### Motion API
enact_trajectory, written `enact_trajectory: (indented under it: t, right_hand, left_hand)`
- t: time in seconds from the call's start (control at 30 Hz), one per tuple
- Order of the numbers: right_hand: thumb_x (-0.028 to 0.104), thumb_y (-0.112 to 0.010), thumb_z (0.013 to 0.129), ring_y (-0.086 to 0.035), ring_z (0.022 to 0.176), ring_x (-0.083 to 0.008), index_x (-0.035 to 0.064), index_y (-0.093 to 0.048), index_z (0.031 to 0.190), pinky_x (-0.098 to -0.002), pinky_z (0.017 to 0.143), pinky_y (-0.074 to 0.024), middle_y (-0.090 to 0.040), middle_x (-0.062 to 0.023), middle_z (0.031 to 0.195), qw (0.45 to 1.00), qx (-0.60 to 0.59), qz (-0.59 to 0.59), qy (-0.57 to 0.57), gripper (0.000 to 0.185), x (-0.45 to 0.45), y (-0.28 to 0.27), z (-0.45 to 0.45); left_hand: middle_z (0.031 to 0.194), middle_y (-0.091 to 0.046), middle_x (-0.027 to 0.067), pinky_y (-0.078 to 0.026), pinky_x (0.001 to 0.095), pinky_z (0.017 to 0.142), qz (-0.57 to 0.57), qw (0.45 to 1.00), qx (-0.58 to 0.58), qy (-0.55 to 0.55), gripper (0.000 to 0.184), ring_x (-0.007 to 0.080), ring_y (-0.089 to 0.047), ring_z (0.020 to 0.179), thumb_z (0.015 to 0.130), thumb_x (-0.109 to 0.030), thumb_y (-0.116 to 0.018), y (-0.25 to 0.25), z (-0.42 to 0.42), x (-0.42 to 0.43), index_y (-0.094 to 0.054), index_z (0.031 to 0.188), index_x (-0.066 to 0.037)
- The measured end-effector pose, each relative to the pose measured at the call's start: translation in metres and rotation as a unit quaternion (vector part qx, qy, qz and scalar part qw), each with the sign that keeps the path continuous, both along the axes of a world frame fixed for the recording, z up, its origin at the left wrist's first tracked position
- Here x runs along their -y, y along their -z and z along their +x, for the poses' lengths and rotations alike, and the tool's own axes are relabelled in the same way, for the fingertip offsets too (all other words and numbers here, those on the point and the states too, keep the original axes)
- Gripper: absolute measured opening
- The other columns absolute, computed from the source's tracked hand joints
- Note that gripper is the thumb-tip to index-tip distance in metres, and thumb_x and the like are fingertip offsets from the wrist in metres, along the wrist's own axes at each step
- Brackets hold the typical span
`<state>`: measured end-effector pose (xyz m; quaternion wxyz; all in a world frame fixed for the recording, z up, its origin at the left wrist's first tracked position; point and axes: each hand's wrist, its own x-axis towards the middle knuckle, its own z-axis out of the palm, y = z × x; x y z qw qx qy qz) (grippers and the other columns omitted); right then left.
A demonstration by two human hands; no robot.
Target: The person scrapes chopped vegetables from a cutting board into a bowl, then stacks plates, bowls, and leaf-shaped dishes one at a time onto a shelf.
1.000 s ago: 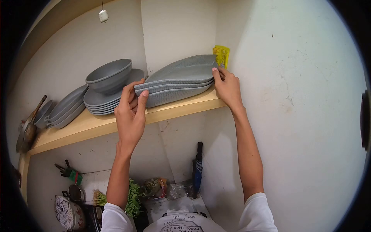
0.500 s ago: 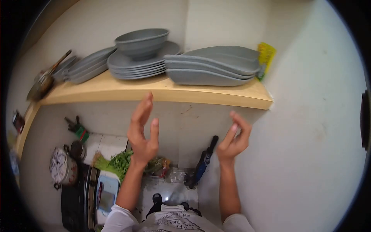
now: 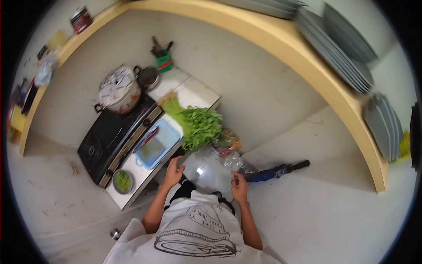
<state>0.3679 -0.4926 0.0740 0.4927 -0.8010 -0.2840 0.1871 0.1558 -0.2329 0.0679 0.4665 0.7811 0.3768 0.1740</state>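
Observation:
My left hand (image 3: 174, 173) hangs in front of my body near the counter edge, with thumb and fingers apart and nothing in it. To its right, my right hand (image 3: 239, 185) is loosely curled, its fingertips a little apart and holding nothing I can see. Nearest the left hand are a bunch of leafy greens (image 3: 200, 125) and a light blue cutting board (image 3: 163, 137) with a red-handled knife (image 3: 149, 137) on it. A folded dark blue umbrella (image 3: 277, 171) leans at the wall beyond my right hand.
A black stove (image 3: 105, 136) carries a lidded pot (image 3: 121, 94). Around it are a small dark pot (image 3: 148, 78), a green knife holder (image 3: 164, 61) and a bowl of chopped greens (image 3: 122, 181). Stacked grey plates (image 3: 334, 48) stand on the curved wooden shelf (image 3: 307, 70). Clear plastic bags (image 3: 233, 162) lie low near the umbrella.
Both hands have dropped from in front of the shelf to low before my body. The view has turned left and down, bringing the stove and counter toward the middle.

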Motion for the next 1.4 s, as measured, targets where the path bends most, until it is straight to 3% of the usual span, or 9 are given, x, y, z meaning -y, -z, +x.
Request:
enact_trajectory:
  t: [0.13, 0.33, 0.47, 0.63, 0.67, 0.8, 1.17, 1.27, 1.4]
  right_hand:
    - [-0.002, -0.059, 0.094, -0.068, 0.082, -0.0206, 0.005, -0.069, 0.119, -0.0314, 0.07, -0.0539, -0.071, -0.0138, 0.097, 0.996, -0.003, -0.017, -0.085, 0.027, -0.053, 0.002, -0.007]
    - [0.001, -0.057, 0.096, -0.071, 0.089, -0.0257, 0.0036, -0.069, 0.118, -0.0352, 0.075, -0.0559, -0.074, -0.0143, 0.103, 0.98, 0.003, -0.027, -0.199, 0.024, -0.157, 0.003, -0.022]
    - [0.002, -0.055, 0.098, -0.073, 0.096, -0.0291, 0.0016, -0.067, 0.117, -0.037, 0.079, -0.0561, -0.074, -0.0156, 0.108, 0.962, -0.012, -0.042, -0.269, 0.023, -0.224, 0.008, -0.046]
    - [0.008, -0.055, 0.102, -0.073, 0.091, -0.0265, 0.0016, -0.067, 0.117, -0.0347, 0.073, -0.0568, -0.075, -0.013, 0.108, 0.925, 0.042, -0.032, -0.377, 0.02, -0.29, 0.024, -0.084]
    - [0.005, -0.055, 0.098, -0.071, 0.101, -0.0379, -0.0031, -0.067, 0.113, -0.0419, 0.086, -0.0552, -0.073, -0.0201, 0.109, 0.919, -0.004, -0.048, -0.391, 0.021, -0.3, 0.017, -0.09]
    - [0.001, -0.055, 0.095, -0.071, 0.099, -0.0366, -0.0033, -0.067, 0.113, -0.0413, 0.087, -0.0555, -0.073, -0.0201, 0.108, 0.892, 0.007, -0.031, -0.45, 0.022, -0.33, 0.018, -0.103]
    - [-0.003, -0.057, 0.093, -0.073, 0.093, -0.0342, -0.0027, -0.067, 0.115, -0.0399, 0.084, -0.0567, -0.074, -0.0197, 0.103, 0.907, -0.053, -0.028, -0.417, 0.024, -0.35, 0.043, -0.061]
    - [0.0, -0.057, 0.094, -0.073, 0.092, -0.0363, -0.0037, -0.067, 0.113, -0.0417, 0.083, -0.0565, -0.074, -0.0209, 0.101, 0.912, -0.059, -0.048, -0.404, 0.021, -0.355, 0.057, -0.036]
    - [0.0, -0.057, 0.094, -0.072, 0.084, -0.0333, -0.0023, -0.067, 0.112, -0.0383, 0.076, -0.0563, -0.073, -0.0191, 0.096, 0.904, 0.033, -0.023, -0.426, 0.021, -0.377, 0.053, 0.008]
  left_hand:
    - [0.124, -0.063, 0.0195, -0.058, 0.0357, 0.08, -0.092, 0.993, 0.01, -0.068, 0.04, 0.0292, -0.071, 0.094, 0.098, -0.014, -0.067, 0.022, -0.033, -0.036, -0.057, 0.135, -0.003]
    - [0.126, -0.067, 0.0171, -0.056, 0.035, 0.084, -0.057, 0.997, -0.048, -0.014, 0.036, 0.025, -0.071, 0.098, 0.101, -0.019, -0.064, 0.02, -0.054, -0.099, -0.06, 0.133, -0.002]
    - [0.127, -0.068, 0.0142, -0.057, 0.0368, 0.086, -0.041, 0.999, -0.008, -0.018, 0.032, 0.0302, -0.068, 0.111, 0.101, -0.017, -0.063, 0.03, -0.083, -0.138, -0.062, 0.128, -0.003]
    - [0.116, -0.072, 0.0145, -0.056, 0.0361, 0.084, -0.073, 0.992, -0.001, -0.101, 0.027, 0.0281, -0.07, 0.104, 0.099, -0.015, -0.064, 0.027, -0.133, -0.159, -0.066, 0.122, -0.003]
    - [0.115, -0.072, 0.0144, -0.056, 0.036, 0.084, -0.078, 0.99, 0.004, -0.113, 0.027, 0.0274, -0.07, 0.104, 0.099, -0.016, -0.064, 0.03, -0.144, -0.16, -0.066, 0.122, -0.003]
    - [0.111, -0.073, 0.0126, -0.055, 0.035, 0.084, -0.121, 0.979, 0.031, -0.161, 0.027, 0.0221, -0.07, 0.101, 0.101, -0.016, -0.062, 0.054, -0.163, -0.16, -0.066, 0.123, -0.002]
    - [0.109, -0.072, 0.0111, -0.054, 0.0319, 0.081, -0.27, 0.944, 0.11, -0.151, 0.027, 0.0186, -0.071, 0.092, 0.103, -0.019, -0.061, 0.073, -0.091, -0.176, -0.066, 0.123, -0.002]
    - [0.116, -0.07, 0.0094, -0.054, 0.0314, 0.09, -0.181, 0.983, -0.002, -0.021, 0.026, 0.0164, -0.069, 0.102, 0.106, -0.018, -0.056, 0.081, -0.068, -0.205, -0.064, 0.125, -0.002]
    - [0.114, -0.07, 0.0087, -0.053, 0.0313, 0.089, -0.146, 0.989, -0.015, 0.021, 0.023, 0.016, -0.068, 0.102, 0.106, -0.016, -0.057, 0.073, -0.035, -0.24, -0.065, 0.121, -0.001]
